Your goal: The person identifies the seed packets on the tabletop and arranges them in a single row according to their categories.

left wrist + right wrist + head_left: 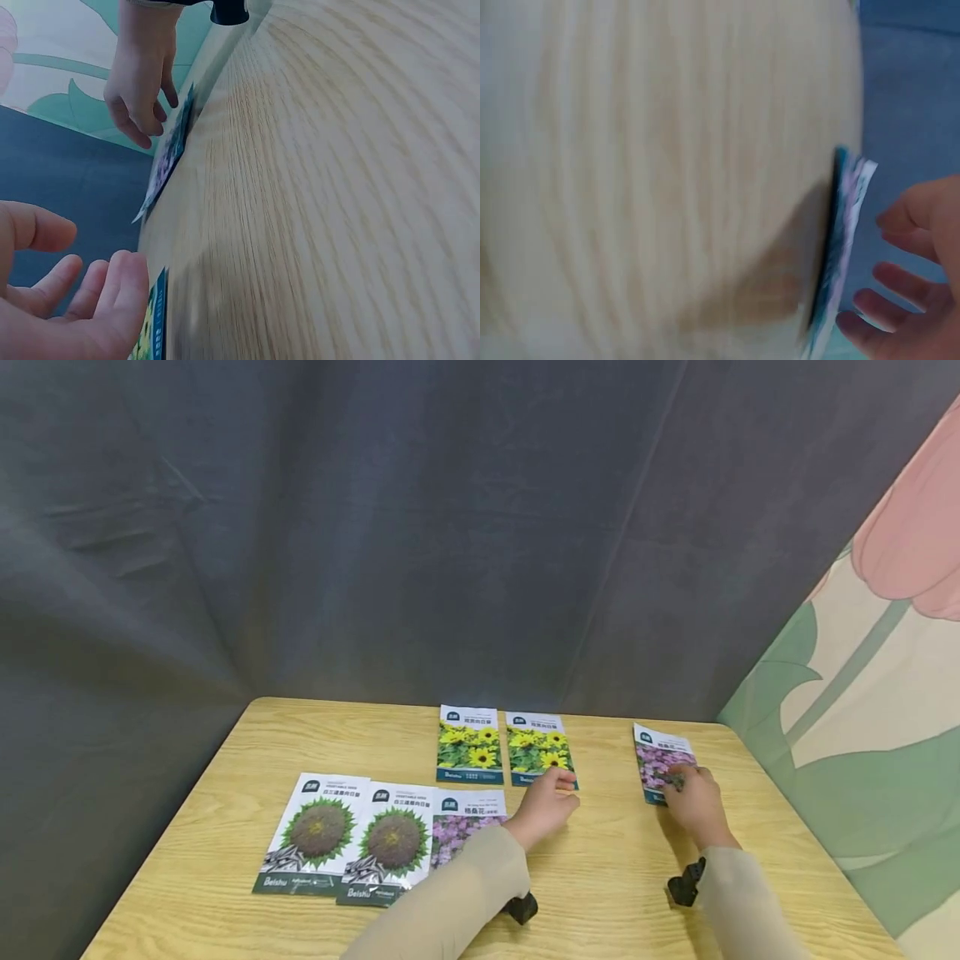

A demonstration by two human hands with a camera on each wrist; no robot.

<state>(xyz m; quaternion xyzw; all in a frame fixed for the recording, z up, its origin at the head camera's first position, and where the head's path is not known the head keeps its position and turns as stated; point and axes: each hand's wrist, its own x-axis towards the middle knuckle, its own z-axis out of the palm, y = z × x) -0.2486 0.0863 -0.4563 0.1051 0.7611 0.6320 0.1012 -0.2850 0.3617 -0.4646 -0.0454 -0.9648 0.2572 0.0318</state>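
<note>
My left hand (546,807) hovers by the lower right corner of a yellow-flower seed packet (538,747). In the left wrist view its fingers (124,296) are loosely bent, with nothing between them and the thumb. Over the lower part of a purple-flower seed packet (655,756) is my right hand (697,803). The right wrist view shows relaxed fingers (881,309) beside that packet (840,247), not wrapped round it; whether a fingertip touches it is unclear. Behind my left forearm, another purple-flower packet (459,827) is partly hidden.
A second yellow-flower packet (469,747) lies near the table's back edge. Two sunflower-head seed packets (318,831) overlap at the left of the wooden table (202,860). A dark curtain (450,543) hangs behind, and a tulip-patterned cloth (862,735) borders the right side.
</note>
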